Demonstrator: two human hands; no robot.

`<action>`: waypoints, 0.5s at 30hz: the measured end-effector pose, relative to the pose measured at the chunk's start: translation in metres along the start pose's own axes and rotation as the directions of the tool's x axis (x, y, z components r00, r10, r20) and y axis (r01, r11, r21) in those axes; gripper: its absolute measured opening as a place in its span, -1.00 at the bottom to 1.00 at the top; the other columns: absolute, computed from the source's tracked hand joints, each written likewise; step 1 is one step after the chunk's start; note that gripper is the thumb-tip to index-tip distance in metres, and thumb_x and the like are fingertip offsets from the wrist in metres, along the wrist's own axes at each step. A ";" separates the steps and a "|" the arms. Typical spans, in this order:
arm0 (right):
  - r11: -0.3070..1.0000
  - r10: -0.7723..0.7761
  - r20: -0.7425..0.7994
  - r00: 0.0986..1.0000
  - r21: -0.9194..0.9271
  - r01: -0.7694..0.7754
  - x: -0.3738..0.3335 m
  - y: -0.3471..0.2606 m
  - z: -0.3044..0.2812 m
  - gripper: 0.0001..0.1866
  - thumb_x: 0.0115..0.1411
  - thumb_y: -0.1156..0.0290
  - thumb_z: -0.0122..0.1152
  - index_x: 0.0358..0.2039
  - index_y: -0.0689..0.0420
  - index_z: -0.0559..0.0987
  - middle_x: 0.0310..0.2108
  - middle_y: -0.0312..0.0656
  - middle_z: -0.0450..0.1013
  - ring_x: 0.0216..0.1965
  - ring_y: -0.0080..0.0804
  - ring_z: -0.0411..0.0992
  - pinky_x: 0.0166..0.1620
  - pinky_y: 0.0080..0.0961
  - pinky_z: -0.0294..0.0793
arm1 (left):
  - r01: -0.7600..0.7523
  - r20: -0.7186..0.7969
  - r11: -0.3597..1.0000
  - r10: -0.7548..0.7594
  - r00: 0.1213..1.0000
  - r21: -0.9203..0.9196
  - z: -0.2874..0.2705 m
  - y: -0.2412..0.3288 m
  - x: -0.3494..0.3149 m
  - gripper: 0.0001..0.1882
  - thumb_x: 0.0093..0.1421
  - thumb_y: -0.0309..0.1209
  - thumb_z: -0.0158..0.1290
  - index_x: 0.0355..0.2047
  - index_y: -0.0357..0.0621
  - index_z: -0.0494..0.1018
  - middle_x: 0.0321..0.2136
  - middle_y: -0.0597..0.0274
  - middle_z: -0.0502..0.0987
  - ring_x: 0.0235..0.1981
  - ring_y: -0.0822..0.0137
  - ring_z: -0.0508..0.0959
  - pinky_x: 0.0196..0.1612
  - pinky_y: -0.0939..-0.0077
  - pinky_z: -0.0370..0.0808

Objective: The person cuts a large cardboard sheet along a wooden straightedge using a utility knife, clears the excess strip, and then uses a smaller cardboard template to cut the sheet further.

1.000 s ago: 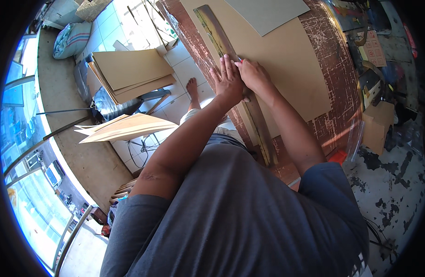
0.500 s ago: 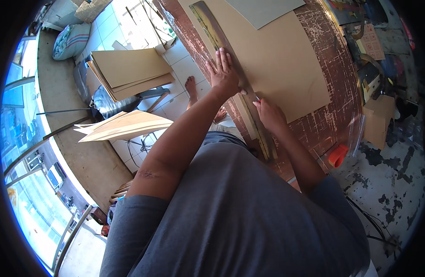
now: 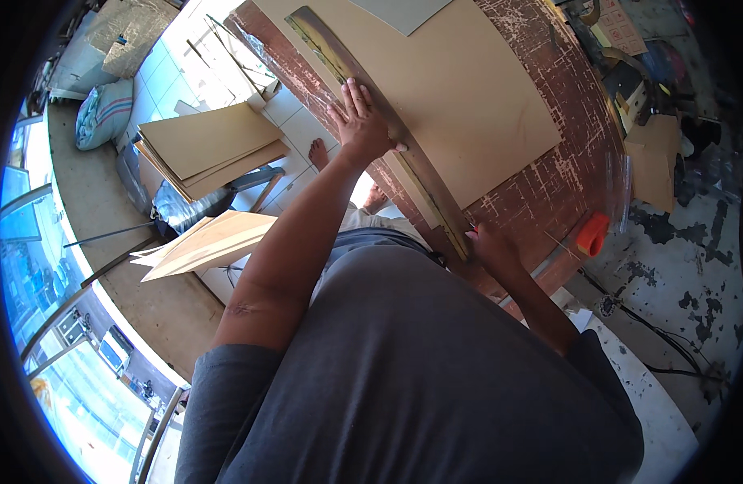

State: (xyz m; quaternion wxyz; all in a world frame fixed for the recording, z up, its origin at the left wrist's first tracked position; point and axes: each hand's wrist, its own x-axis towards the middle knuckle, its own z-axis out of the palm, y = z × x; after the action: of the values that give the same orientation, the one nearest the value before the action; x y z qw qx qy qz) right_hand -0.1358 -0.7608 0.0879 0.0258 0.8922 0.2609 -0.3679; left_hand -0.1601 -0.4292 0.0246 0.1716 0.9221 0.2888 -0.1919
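Observation:
My left hand (image 3: 363,129) lies flat with fingers spread, pressing down on a long, worn straightedge (image 3: 328,48). The straightedge runs slantwise over a large tan sheet of board (image 3: 476,105), with a narrow strip of board showing on its left side. My right hand (image 3: 494,248) is closed beside the straightedge's near end, just past the sheet's near edge. It grips a small cutter knife, almost wholly hidden by the fingers; only a small tip shows.
Under the sheet is a scratched red-brown tabletop (image 3: 541,189). A grey sheet (image 3: 403,12) lies at its far side. An orange tape roll (image 3: 592,234) rests near the right edge. Left, tan boards (image 3: 210,141) are stacked on a stool, with thin pale sheets (image 3: 214,246) nearer me.
My right hand has slid toward me along the straightedge, from the sheet to beyond its near edge. My left hand keeps its place on the straightedge. The whole view has shifted slightly.

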 end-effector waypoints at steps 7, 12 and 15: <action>0.914 0.097 -0.194 0.976 0.406 -0.010 0.018 0.030 0.004 -0.55 0.38 0.02 0.05 -0.15 0.21 0.56 -0.43 -0.01 0.56 -0.42 -0.02 0.57 -0.33 -0.15 0.53 | -0.022 0.002 0.998 0.022 1.000 -0.054 -0.001 -0.005 0.003 0.66 -0.28 0.34 0.38 0.38 -0.57 -0.42 0.42 -0.43 -0.53 0.47 -0.27 -0.48 0.33 -0.51 -0.21; 0.304 0.407 -0.174 0.897 0.951 0.047 0.037 0.007 0.023 -0.57 0.25 0.16 0.33 -0.07 0.27 0.56 -0.46 -0.25 0.52 -0.75 -0.69 0.25 -0.69 -0.60 0.29 | -0.009 0.039 0.999 0.011 0.999 -0.037 -0.003 -0.003 0.005 0.66 -0.28 0.34 0.38 0.40 -0.51 -0.43 0.42 -0.35 -0.60 0.47 -0.19 -0.53 0.37 -0.43 -0.25; 0.252 0.525 -0.214 0.824 0.964 0.089 0.049 -0.003 0.039 -0.66 0.23 0.27 0.37 -0.13 0.25 0.56 -0.53 -0.33 0.44 -0.76 -0.70 0.22 -0.69 -0.58 0.28 | -0.045 0.043 0.999 0.046 0.998 -0.017 -0.007 0.001 0.003 0.66 -0.26 0.33 0.39 0.37 -0.59 -0.44 0.40 -0.47 -0.59 0.45 -0.32 -0.52 0.34 -0.48 -0.22</action>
State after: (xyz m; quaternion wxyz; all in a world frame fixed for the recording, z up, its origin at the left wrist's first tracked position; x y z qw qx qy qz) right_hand -0.1328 -0.7457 0.0272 -0.5244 0.8157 -0.1468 -0.1953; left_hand -0.1557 -0.4257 0.0298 0.1895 0.9227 0.2655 -0.2057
